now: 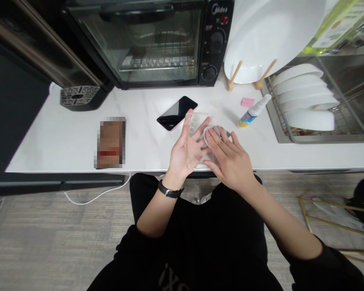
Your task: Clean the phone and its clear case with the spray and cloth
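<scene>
My left hand (181,155) holds a clear phone case (196,121) by its edge, with the palm turned up behind it, and the fingers show through the plastic. My right hand (235,165) presses a small white pad (208,136) flat on the case with its fingertips. Part of the pad is hidden beneath those fingers. Just beyond the case lies a black smartphone (177,113), flat on the counter. To the right, a white spray bottle (251,115) with a blue and yellow label is seen from above.
A black toaster oven (127,83) stands at the back of the white counter (145,149). Left are a drip tray (79,97) and a blurred-out brown object (111,141). Right are a pink note (247,102), a large white plate (269,40) and a rack of bowls (309,140).
</scene>
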The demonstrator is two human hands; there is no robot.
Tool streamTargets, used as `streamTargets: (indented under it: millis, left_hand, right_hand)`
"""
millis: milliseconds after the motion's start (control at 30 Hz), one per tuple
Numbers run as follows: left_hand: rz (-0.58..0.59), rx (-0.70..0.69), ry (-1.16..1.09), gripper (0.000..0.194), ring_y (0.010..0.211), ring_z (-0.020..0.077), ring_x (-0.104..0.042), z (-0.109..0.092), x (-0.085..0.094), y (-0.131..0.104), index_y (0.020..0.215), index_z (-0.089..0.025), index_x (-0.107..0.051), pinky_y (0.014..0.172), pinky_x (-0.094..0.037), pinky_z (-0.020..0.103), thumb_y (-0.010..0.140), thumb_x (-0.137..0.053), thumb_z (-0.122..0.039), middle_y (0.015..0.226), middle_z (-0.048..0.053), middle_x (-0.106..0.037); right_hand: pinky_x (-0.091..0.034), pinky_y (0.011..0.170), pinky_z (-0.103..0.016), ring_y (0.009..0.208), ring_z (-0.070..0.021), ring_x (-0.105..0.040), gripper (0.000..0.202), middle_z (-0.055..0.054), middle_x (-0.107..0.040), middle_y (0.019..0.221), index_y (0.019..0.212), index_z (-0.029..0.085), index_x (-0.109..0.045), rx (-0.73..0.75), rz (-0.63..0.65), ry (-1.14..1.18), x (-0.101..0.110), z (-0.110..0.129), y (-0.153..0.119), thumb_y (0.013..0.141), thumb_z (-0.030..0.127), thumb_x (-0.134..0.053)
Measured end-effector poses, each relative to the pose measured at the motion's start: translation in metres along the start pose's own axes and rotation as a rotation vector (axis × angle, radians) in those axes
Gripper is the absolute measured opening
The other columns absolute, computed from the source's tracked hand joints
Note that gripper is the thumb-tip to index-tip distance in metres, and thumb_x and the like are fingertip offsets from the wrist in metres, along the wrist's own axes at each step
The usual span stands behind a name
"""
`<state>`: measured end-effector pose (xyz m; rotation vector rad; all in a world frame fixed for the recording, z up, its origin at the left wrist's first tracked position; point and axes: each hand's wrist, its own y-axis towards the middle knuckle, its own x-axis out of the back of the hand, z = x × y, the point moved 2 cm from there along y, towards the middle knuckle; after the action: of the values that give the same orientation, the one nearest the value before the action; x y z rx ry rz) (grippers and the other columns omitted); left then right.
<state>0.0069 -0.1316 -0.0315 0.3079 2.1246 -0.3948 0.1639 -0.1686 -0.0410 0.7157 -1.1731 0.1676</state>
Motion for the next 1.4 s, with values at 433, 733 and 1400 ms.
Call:
streamTargets:
  millis: [433,733,1400]
  left_hand:
    - [-0.022,-0.001,-0.116,0.056,0.16,0.0172,-0.049,0.002,0.002,0.006,0.175,-0.036,-0.031,0.136,-0.036,0.038,0.119,-0.029,-0.041,0.16,0.003,-0.065]
    - [0.021,-0.087,-0.053,0.056,0.162,0.0214,-0.048,-0.004,0.005,-0.002,0.174,-0.052,-0.018,0.129,-0.044,0.051,0.118,-0.026,-0.047,0.168,0.001,-0.057]
    - [-0.083,0.014,-0.171,0.057,0.163,0.0165,-0.045,0.007,0.0,0.003,0.175,-0.037,-0.031,0.137,-0.036,0.032,0.118,-0.031,-0.043,0.17,-0.002,-0.055]
  right_hand:
    - [-0.048,0.129,-0.056,0.166,-0.0346,-0.037,0.086,-0.02,-0.046,0.174,0.173,0.009,-0.029,0.218,0.043,0.235,-0.008,0.01,0.028,0.109,0.061,-0.052]
    - [-0.057,0.121,-0.048,0.157,-0.0316,-0.053,0.085,-0.02,-0.059,0.163,0.174,0.007,-0.022,0.353,0.07,0.137,0.0,0.027,-0.014,0.11,0.053,-0.056]
    - [-0.036,0.136,-0.06,0.171,-0.0379,-0.025,0.126,-0.026,-0.032,0.179,0.176,0.007,-0.013,0.186,0.017,0.33,-0.019,0.011,0.037,0.09,0.091,-0.05]
